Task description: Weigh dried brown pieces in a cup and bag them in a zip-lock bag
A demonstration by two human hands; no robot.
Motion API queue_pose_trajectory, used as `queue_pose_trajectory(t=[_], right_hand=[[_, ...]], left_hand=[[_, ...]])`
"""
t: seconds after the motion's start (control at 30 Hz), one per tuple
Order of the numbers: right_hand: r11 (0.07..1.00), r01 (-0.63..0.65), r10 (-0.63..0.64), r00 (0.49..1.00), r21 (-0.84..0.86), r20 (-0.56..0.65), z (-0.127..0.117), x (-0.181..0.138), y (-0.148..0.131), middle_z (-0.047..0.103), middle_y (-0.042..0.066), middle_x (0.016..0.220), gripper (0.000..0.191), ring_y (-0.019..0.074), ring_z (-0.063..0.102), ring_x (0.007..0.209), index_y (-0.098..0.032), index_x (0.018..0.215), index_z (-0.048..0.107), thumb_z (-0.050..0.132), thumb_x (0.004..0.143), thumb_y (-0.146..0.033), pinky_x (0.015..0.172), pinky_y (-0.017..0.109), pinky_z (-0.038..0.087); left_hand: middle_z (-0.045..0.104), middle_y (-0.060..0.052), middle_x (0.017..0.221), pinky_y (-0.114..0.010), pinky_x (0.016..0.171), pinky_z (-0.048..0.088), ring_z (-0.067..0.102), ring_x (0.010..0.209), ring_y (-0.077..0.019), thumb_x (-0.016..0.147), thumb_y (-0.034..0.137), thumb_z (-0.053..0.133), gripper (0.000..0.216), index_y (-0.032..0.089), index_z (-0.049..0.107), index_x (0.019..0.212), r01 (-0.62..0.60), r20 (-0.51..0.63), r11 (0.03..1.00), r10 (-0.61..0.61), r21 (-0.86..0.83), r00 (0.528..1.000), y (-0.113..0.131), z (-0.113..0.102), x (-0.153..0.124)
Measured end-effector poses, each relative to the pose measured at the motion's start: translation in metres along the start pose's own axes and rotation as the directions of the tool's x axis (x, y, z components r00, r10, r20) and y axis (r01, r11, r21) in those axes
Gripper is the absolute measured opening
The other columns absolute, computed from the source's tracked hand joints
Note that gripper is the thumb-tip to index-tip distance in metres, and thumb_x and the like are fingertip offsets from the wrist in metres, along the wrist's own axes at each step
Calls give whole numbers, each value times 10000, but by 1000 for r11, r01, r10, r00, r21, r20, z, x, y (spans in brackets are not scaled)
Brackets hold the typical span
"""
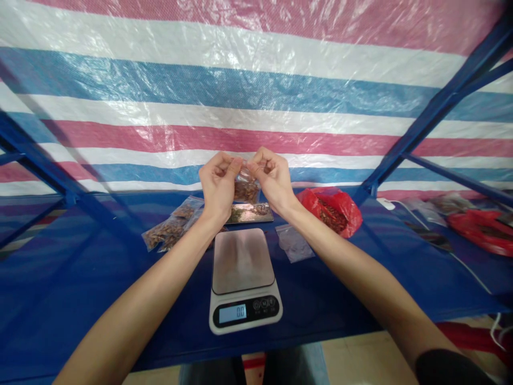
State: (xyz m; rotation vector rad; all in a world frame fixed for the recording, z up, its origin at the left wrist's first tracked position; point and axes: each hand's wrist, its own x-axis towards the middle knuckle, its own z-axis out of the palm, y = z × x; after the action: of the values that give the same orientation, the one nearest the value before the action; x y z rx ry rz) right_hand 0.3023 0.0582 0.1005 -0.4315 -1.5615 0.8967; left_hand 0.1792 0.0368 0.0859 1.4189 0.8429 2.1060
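My left hand (218,184) and my right hand (272,179) are raised side by side above the table. Together they pinch the top edge of a small clear bag (246,188) with brown pieces in it, which hangs between them. Below the hands stands a white kitchen scale (242,279) with a bare steel plate; its display reads 0.0. A phone (250,213) lies flat just behind the scale.
Several filled clear bags (170,230) lie left of the scale. Empty clear bags (294,243) lie to its right, beside an open red bag (332,209) of brown pieces. Another red bag (483,230) sits far right. Blue frame bars (436,104) cross the striped tarp.
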Motion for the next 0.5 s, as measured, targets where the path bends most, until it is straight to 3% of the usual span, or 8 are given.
queue_pose_trajectory(t=[0.17,0.27,0.4,0.5], right_hand=[[969,84,-53,990,-233,133,-2,-10,-18,675,5,735,238,159,610,702,-188,792,667,659,997,-309,690,294,442],[895,165,-92,977,-414,190,0,-25,-29,717,8,792,218,162,657,762,-188,853,701,538,987,-132,733,296,429],[947,46,28,974,-317,226,4,-45,-36,644,-22,705,187,140,589,647,-200,839,624,563,1012,-236,634,271,398],[983,-64,101,970,-171,221,4,-58,-40,575,-42,647,250,129,518,584,-218,791,544,580,1013,-327,580,257,382]], left_hand=[[683,16,653,-240,605,465,605,595,-125,894,409,813,261,194,728,772,-6,-27,994,9,110,1000,15,-20,-15],[696,14,703,-238,644,482,626,646,-128,933,413,781,249,189,741,831,-61,42,967,52,248,998,25,-33,-33],[727,-2,791,-244,715,502,653,742,-140,988,351,713,210,191,736,855,-147,265,924,52,352,963,41,-46,-51],[725,-14,767,-253,703,504,648,725,-148,990,339,694,246,186,745,805,-130,329,924,5,361,944,51,-53,-57]])
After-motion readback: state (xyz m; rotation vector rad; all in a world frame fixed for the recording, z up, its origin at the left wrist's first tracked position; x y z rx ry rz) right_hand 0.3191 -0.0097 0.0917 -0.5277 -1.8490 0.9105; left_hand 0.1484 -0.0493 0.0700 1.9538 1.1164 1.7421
